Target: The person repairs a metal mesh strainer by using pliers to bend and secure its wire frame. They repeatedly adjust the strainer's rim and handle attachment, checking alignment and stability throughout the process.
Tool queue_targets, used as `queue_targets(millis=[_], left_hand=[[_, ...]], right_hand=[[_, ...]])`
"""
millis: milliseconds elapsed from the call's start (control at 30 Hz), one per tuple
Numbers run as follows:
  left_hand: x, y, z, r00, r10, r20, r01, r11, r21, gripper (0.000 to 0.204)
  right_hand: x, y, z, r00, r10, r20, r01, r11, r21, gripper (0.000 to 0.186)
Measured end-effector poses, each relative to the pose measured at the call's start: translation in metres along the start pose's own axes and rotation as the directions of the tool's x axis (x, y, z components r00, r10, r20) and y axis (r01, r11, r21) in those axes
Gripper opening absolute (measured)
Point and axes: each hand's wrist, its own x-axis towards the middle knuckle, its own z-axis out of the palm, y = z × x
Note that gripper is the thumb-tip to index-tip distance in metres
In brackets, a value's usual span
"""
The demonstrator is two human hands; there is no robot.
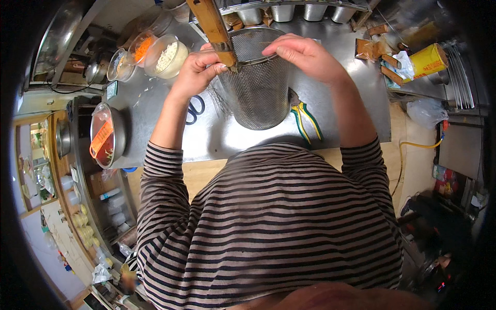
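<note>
A metal mesh strainer basket [256, 95] with a thick wooden handle [209, 26] stands on the steel table in front of me. My left hand [199, 70] is closed at the rim, where the handle's end meets the mesh. Thin loose wires [219, 101] hang beside the basket below that hand. Over the right part of the rim is my right hand [305, 54], fingers bent and thumb close to the index finger; anything thin between them is too small to make out. Pliers [308, 121] with green and yellow handles lie right of the basket, dark-handled scissors [195, 109] left of it.
Bowls of shredded orange food [143, 50] and chopped white food [168, 56] stand at the back left. A metal bowl [120, 137] with an orange-handled tool sits at the table's left edge. Metal containers [283, 13] line the back. A yellow package [426, 61] lies at right.
</note>
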Motion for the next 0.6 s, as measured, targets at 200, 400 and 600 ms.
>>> queue_targets(millis=[200, 400, 600], left_hand=[[0.0, 0.003, 0.0, 0.994, 0.073, -0.079, -0.059, 0.985, 0.162, 0.023], [0.008, 0.002, 0.006, 0.943, 0.317, -0.102, -0.243, 0.864, 0.44, 0.012], [-0.002, -0.002, 0.011, 0.97, 0.239, 0.04, -0.223, 0.817, 0.532, 0.03]], right_hand=[[-0.014, 0.019, 0.015, 0.895, -0.183, -0.407, 0.075, 0.96, -0.269, 0.023], [-0.078, 0.055, 0.051, 0.856, 0.272, -0.439, -0.473, 0.754, -0.456, 0.046], [-0.15, 0.079, 0.105, 0.809, 0.444, -0.385, -0.588, 0.612, -0.529, 0.058]])
